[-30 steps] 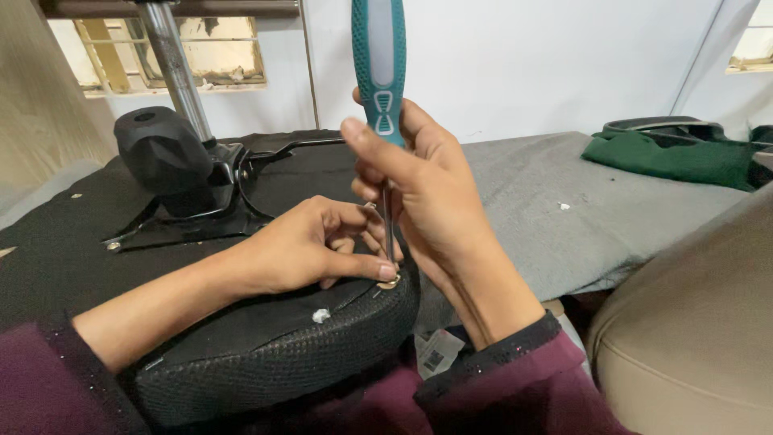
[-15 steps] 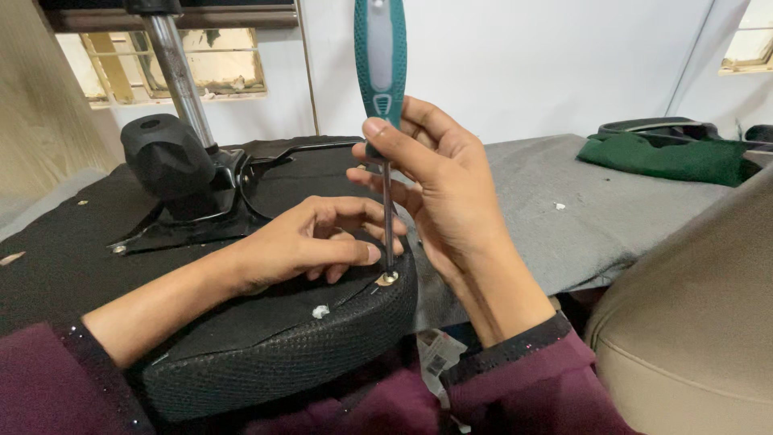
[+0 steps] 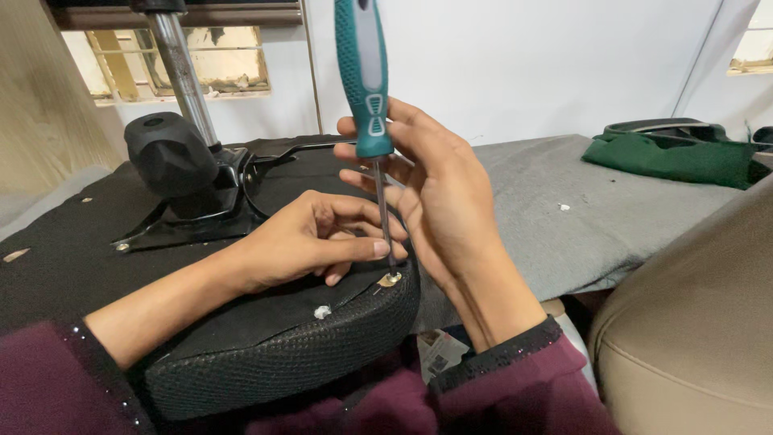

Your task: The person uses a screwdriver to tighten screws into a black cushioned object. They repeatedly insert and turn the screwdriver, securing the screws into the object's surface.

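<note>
While my right hand (image 3: 439,189) grips the upright teal screwdriver (image 3: 364,76), my left hand (image 3: 310,238) pinches its shaft above the seat's screw (image 3: 392,279)

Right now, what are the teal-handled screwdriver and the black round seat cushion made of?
The teal-handled screwdriver looks like textured rubbery plastic on the grip, with a thin shiny shaft, probably steel. The black round seat cushion seems padded, covered in woven mesh fabric along its edge; its underside looks like smooth black cloth.
</note>
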